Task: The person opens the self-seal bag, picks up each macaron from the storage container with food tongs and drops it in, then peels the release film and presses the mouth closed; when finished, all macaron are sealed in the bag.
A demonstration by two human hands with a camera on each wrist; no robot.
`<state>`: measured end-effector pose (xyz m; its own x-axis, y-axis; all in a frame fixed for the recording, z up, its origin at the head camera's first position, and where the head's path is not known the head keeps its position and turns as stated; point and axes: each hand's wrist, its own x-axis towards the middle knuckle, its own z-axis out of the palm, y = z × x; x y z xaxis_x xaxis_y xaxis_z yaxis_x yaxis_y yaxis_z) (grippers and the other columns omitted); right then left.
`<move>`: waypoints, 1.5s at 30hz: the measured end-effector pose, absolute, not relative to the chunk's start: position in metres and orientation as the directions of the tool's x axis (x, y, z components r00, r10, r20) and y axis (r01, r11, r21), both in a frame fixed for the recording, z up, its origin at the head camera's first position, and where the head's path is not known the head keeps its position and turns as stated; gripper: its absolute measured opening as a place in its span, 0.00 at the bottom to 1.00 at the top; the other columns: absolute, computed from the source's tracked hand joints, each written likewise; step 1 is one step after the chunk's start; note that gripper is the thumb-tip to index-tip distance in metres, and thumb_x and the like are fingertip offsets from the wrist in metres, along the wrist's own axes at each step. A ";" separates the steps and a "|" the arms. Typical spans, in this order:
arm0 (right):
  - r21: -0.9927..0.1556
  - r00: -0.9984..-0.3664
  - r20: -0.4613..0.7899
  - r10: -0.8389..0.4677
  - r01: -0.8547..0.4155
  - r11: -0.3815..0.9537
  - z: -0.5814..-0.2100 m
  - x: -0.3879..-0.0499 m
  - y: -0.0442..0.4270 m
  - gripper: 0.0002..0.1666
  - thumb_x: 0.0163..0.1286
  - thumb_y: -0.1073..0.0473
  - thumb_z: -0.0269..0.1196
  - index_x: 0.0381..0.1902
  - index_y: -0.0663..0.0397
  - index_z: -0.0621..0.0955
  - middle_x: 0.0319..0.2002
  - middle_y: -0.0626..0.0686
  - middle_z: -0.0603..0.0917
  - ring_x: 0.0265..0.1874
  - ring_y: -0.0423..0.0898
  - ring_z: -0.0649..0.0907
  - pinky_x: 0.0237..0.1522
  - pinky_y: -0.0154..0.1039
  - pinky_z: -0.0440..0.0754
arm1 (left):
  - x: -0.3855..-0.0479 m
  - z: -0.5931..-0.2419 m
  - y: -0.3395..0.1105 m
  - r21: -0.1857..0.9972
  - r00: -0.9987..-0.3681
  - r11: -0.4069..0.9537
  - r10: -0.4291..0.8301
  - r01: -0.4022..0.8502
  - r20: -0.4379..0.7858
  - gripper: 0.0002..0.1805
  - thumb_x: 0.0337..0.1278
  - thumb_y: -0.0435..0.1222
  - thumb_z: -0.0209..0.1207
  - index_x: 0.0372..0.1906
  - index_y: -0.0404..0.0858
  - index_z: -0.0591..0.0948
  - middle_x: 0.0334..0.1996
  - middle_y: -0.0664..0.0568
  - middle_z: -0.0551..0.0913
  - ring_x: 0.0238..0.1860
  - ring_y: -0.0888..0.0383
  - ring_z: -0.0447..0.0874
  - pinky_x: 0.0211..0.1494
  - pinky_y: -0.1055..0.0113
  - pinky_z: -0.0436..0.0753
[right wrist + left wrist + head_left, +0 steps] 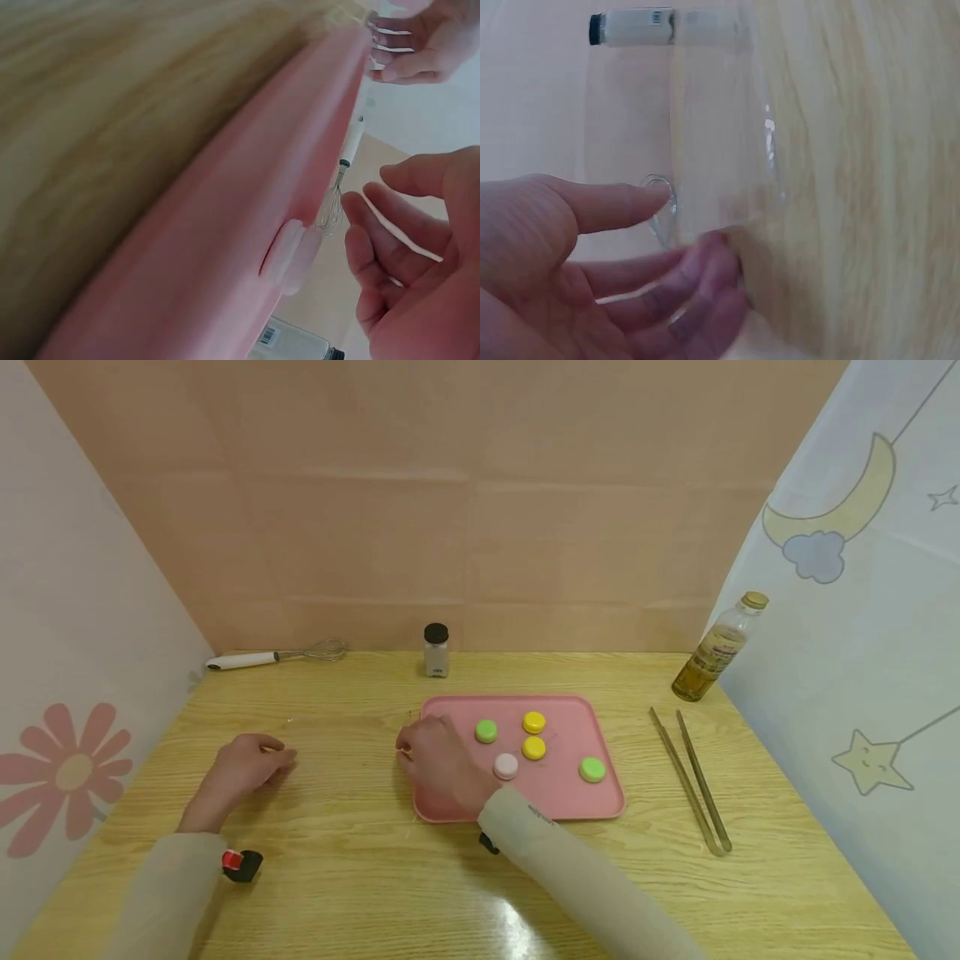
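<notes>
A see-through plastic piece (724,142), perhaps a clear box, shows by its glinting edges in the left wrist view; its full shape is hard to make out. Beside its lower edge is my left hand (251,762), thumb (634,206) apart from the bent fingers (705,270). Whether they touch the plastic is unclear. My right hand (442,760) hovers over the left side of a pink tray (562,802), fingers loosely bent with a gap to the thumb. On the tray lie green (486,731), yellow (534,722) and pale pink (292,255) macarons.
A whisk (262,658) lies at the back left. Behind the tray stands a black-capped jar (437,652). On the right are an oil bottle (712,652) and metal tongs (693,785). Cloth walls (450,527) border the table (352,877).
</notes>
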<state>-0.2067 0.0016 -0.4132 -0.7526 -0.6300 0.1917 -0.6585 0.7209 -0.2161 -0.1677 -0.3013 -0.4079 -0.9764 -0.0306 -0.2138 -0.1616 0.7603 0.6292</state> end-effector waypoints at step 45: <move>0.328 -0.613 0.042 -0.789 -0.737 0.591 -0.422 -0.196 -0.005 0.15 0.78 0.44 0.56 0.52 0.38 0.85 0.49 0.40 0.82 0.45 0.45 0.73 0.48 0.39 0.66 | -0.177 -0.416 -0.248 0.362 -0.912 0.858 0.407 0.365 -0.047 0.30 0.61 0.38 0.69 0.64 0.27 0.76 0.67 0.28 0.69 0.66 0.30 0.67 0.61 0.37 0.73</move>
